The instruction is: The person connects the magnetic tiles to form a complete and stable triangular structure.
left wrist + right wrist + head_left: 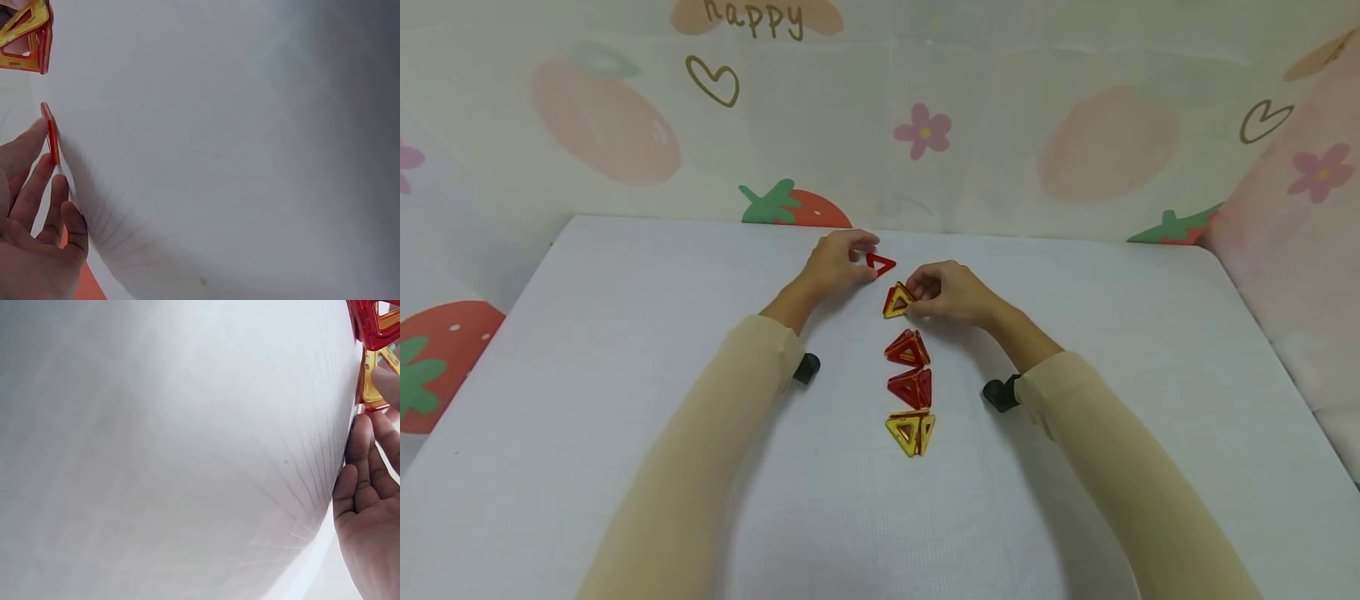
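Near the far edge of the table, my left hand (841,260) pinches a single red triangular magnetic tile (889,266) between thumb and fingers. The left wrist view shows that tile (52,137) edge-on, standing up from the white surface. To its right and a little nearer, my right hand (957,293) holds the side of a small yellow-and-red pyramid (891,302) made of triangular tiles. In the right wrist view, the thumb lies over the pyramid's yellow face (369,381), with the other fingers loosely bent below it.
Nearer to me, a red pyramid (914,342), another red pyramid (919,390) and a yellow one (912,447) stand in a row. The white table (647,350) meets a fruit-patterned cloth (985,167) at the back. Dark wrist devices show beneath both sleeves.
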`<state>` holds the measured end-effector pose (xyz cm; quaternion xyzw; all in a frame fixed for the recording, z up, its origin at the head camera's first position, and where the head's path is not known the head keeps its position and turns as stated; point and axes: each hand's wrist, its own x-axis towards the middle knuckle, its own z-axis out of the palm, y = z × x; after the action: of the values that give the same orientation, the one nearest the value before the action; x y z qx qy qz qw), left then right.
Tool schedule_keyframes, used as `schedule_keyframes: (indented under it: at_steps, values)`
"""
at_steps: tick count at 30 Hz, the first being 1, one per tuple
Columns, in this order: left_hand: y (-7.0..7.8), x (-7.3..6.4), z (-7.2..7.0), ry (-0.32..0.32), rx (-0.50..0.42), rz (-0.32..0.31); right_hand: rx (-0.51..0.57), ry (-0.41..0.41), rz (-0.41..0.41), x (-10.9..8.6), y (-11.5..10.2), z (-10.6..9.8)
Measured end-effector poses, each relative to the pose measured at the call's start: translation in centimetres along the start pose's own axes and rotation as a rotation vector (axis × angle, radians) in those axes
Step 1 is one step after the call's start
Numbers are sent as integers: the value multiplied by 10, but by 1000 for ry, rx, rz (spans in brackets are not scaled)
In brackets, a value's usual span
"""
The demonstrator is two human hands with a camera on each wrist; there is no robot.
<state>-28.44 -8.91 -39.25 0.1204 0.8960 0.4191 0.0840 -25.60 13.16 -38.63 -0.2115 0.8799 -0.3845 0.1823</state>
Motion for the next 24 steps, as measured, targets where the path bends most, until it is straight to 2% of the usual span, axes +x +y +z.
schedule_keyframes:
  at_steps: [13, 24]
  values:
    - [2, -8, -5, -31, 43, -15, -3, 4, 0, -2, -2, 0]
    - [1, -19, -6, -81, 61, 29, 0, 5, -2, -2, 0, 1]
